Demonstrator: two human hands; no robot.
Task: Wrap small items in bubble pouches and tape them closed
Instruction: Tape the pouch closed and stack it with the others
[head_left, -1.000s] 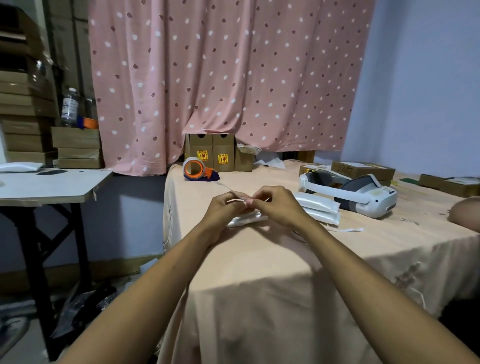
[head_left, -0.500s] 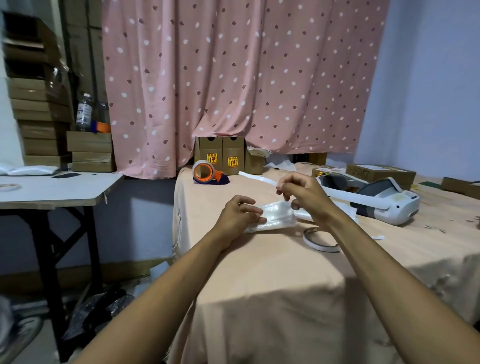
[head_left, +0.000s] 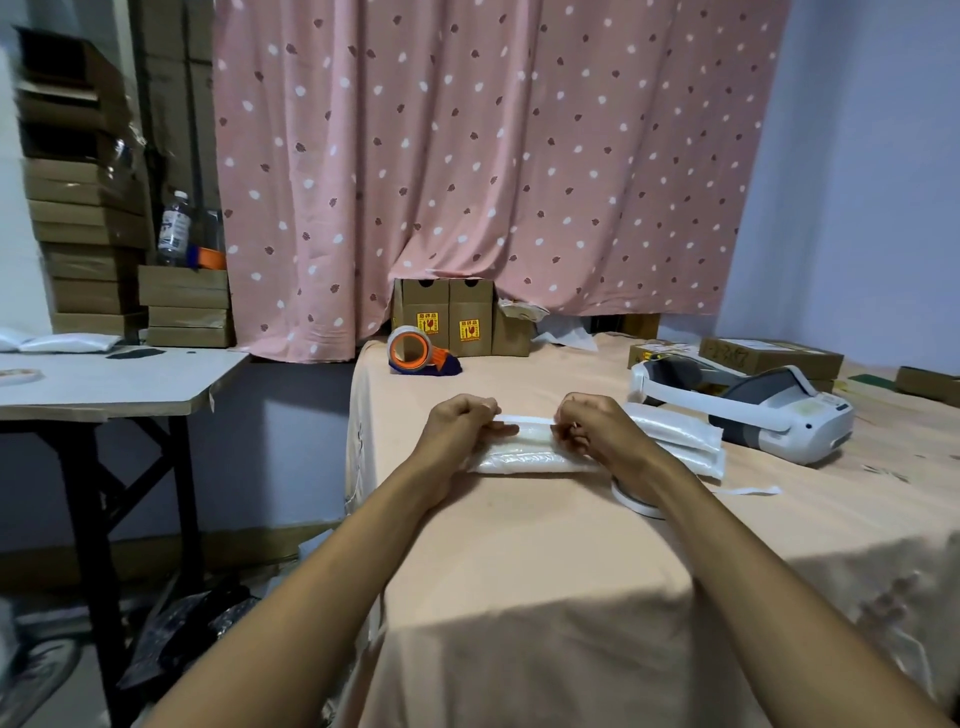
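At the far left we see a stack of flat cardboard boxes (head_left: 88, 244) against the wall, with a water bottle (head_left: 174, 228) standing on a lower pile beside it. In front of them is a white side table (head_left: 119, 382) on black legs.

Moving right, we come to the table covered with a peach cloth (head_left: 519, 545), set before a pink dotted curtain (head_left: 493, 166). Near its back left corner lies an orange tape dispenser (head_left: 415, 352), and just behind that stand two small brown boxes with yellow labels (head_left: 449, 325).

In the middle our left hand (head_left: 457, 431) is pinching the left end of a white strip of tape (head_left: 524, 420), and the thumb rests on the bubble pouch (head_left: 524, 452) below it. The pouch lies flat on the cloth between our two hands, its long side running left to right. Our right hand (head_left: 597, 431) is pinching the right end of the same strip, so the tape is stretched along the pouch's upper edge. We cannot tell whether the strip is already stuck down.

Under our right wrist a roll of white tape (head_left: 636, 501) lies flat on the cloth. Just beyond the right hand more bubble pouches (head_left: 680, 436) are piled, and a loose scrap of tape (head_left: 748, 491) lies near them. Further right sits a white headset (head_left: 753, 410), with flat cardboard parcels (head_left: 769, 358) behind it.
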